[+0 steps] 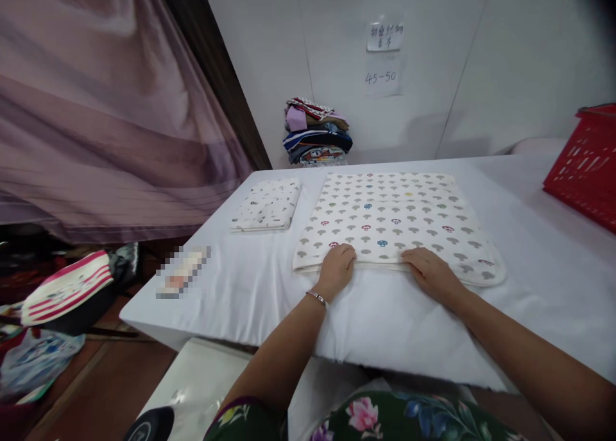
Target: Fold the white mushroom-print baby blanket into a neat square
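Observation:
A white cloth printed with grey and coloured mushrooms (385,213) lies folded flat on the white-covered table. Its near edge is pinched at the left part by my left hand (338,266), which wears a bracelet at the wrist. Further right along that same edge, my right hand (433,275) is closed on the cloth, fingertips pointing left; its thumb is partly hidden. To the left, apart from both hands, lies a smaller folded white cloth with a scattered dark print (267,203).
Against the wall rises a stack of folded fabrics (317,133). A red basket (590,168) stands on the table's right side. The white tablecloth (231,287) reaches the near edge. Left of the table are a striped cap-like item (72,287) and a plastic bag (41,364).

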{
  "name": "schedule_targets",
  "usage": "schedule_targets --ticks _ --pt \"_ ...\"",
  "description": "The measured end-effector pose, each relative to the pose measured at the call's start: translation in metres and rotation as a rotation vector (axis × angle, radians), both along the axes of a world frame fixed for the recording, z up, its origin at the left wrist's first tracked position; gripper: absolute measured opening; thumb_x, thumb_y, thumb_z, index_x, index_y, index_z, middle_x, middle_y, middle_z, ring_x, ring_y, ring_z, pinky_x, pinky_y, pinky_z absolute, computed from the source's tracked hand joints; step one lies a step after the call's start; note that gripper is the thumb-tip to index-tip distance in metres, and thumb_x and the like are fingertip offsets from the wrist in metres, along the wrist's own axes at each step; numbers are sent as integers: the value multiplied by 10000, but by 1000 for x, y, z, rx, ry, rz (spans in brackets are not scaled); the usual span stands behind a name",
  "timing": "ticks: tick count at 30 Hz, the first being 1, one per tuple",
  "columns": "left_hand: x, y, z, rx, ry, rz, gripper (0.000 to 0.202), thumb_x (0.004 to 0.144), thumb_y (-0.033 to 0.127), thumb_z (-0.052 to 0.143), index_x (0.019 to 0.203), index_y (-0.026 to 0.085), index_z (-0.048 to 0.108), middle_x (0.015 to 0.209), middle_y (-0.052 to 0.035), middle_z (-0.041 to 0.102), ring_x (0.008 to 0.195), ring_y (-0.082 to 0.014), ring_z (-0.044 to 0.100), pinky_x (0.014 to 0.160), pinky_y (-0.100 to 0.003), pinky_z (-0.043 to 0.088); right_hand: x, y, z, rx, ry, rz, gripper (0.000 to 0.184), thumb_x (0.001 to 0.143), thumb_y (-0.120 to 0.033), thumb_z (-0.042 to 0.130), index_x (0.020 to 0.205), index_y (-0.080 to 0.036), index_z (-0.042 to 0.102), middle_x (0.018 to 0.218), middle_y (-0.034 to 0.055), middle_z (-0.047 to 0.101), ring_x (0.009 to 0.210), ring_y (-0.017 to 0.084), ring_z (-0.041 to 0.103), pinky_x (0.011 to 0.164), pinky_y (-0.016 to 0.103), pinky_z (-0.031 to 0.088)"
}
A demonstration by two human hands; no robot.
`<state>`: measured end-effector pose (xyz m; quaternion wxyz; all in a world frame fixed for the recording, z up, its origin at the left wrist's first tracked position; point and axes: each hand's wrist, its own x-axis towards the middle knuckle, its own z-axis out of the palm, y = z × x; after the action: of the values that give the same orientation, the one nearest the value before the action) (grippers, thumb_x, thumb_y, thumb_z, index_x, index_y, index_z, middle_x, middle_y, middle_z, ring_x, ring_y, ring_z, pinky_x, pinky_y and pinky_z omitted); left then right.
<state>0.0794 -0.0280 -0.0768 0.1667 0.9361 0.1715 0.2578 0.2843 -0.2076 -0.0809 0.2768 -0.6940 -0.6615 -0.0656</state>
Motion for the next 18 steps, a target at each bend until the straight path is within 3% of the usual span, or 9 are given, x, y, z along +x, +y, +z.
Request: schedule_targets --ticks 18 --pt "-6 -3 -1 16 68 -11 243 791 58 461 941 198 590 976 -38 623 972 -190 527 857 -364 420 2 0 -7 -31 -61 35 259 891 -197 406 1061 -206 601 1097 78 626 1014 219 559 871 417 480"
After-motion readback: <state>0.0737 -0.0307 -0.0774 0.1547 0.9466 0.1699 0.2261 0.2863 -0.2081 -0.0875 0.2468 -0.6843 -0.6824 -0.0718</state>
